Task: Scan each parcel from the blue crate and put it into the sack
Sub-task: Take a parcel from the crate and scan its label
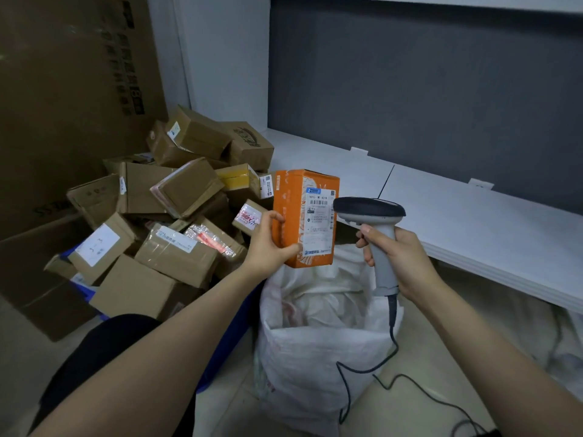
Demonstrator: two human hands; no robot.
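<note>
Orange printed card, a tall box-shaped parcel (pixel 303 216) with sharp corners: we see it held upright in the air above the mouth of the sack (pixel 315 357), just right of the heap. Left hand (pixel 268 244) grips its left side, thumb across the near face, fingers curled round the far edge. A white paper shipping label (pixel 320 222) with barcodes covers the face turned towards the scanner (pixel 369 209). Right hand (pixel 400 260) is wrapped round the scanner's pale grey plastic handle, forefinger at the trigger; the dark, rounded head sits just beside the label. A thin black cable (pixel 391 342) hangs from the handle and loops over the sack. Sack is white woven plastic, crumpled and slack, mouth open, standing on the floor between our arms. Blue crate (pixel 220 357) shows as smooth blue plastic under the left forearm, heaped past its rim with brown cardboard parcels (pixel 176 257), taped, tilted every way, some labelled. Behind them leans a large printed carton (pixel 63 89). To the right runs a smooth white desk (pixel 473 216) below a grey panel (pixel 410 89).
</note>
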